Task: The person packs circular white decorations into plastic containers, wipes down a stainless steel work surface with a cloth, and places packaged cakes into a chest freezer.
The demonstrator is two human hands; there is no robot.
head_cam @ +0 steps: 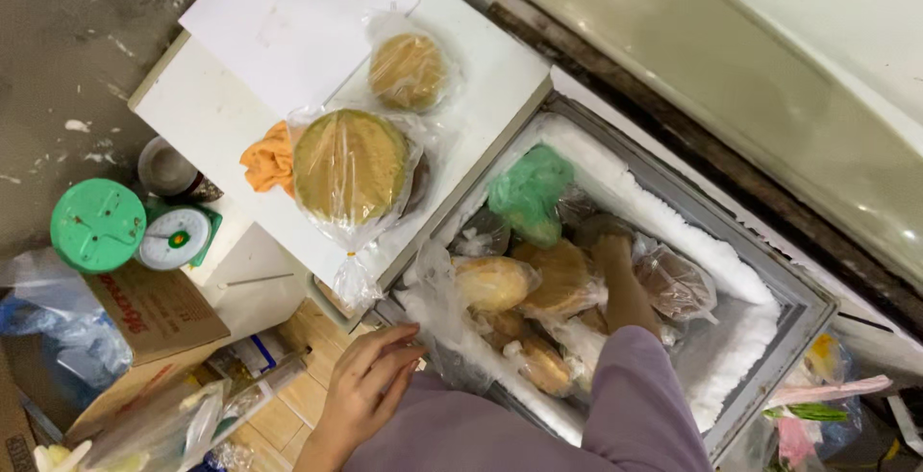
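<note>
Frost all round the rim as we look down into the open chest freezer (740,285), and our right hand (612,256) is deep inside it, reaching among the wrapped cakes; its fingers are buried between the bags, so we cannot tell whether it is gripping anything or just touching. It sits right against a brown cake in plastic (558,278), with a paler yellow one (492,283) just beside that and a darker wrapped cake (676,283) on the other side. A green bag (530,191) lies at the far end of the compartment. Our left hand (363,385) rests on the near edge of the freezer, fingers curled loosely over the rim, holding nothing. On the white lid (221,111) next to the opening we have a big round cake in a clear bag (350,166), a smaller bagged cake (408,71) beyond it, and an orange cloth (269,159) touching the big one. A green kitchen scale (173,236) stands further left.
</note>
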